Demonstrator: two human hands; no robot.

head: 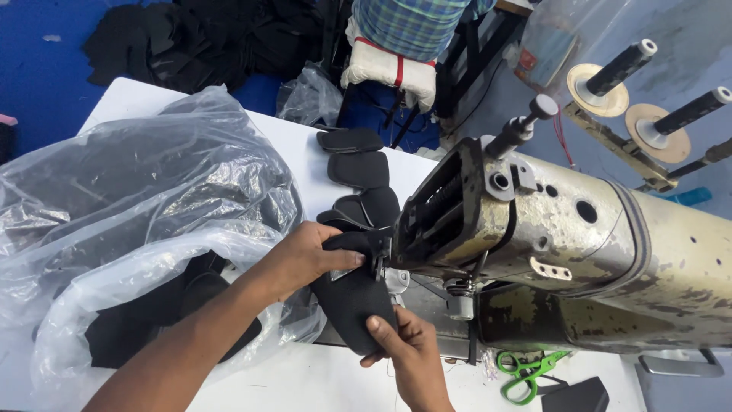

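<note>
At a worn, paint-chipped sewing machine (579, 252), you hold a black padded fabric piece (352, 301) flat on the white table (297, 145), its upper end tucked in at the machine's needle area. Your left hand (309, 255) lies over the top of the piece, fingers pressed together and pointing toward the machine, fingertips (352, 259) resting on the cloth just beside the needle area. Your right hand (408, 347) grips the lower end, thumb on top and the other fingers curled beneath, pinching the edge of the fabric nearest you.

Behind the needle area, a chain of finished black pieces (358, 172) trails away across the table, each touching or overlapping the next. To your left, a large clear plastic bag (145, 191) sits crumpled on the table with more dark fabric inside, just beside your left forearm. Green-handled scissors (526, 370) lie on the table near the machine's base, to the right of your right hand. Two thread stands (648, 107) rise beyond the machine at upper right. At the far edge of the table, a person in a plaid shirt (412, 27) sits on a padded seat, with a pile of black cloth (206, 38) on the blue floor nearby.
</note>
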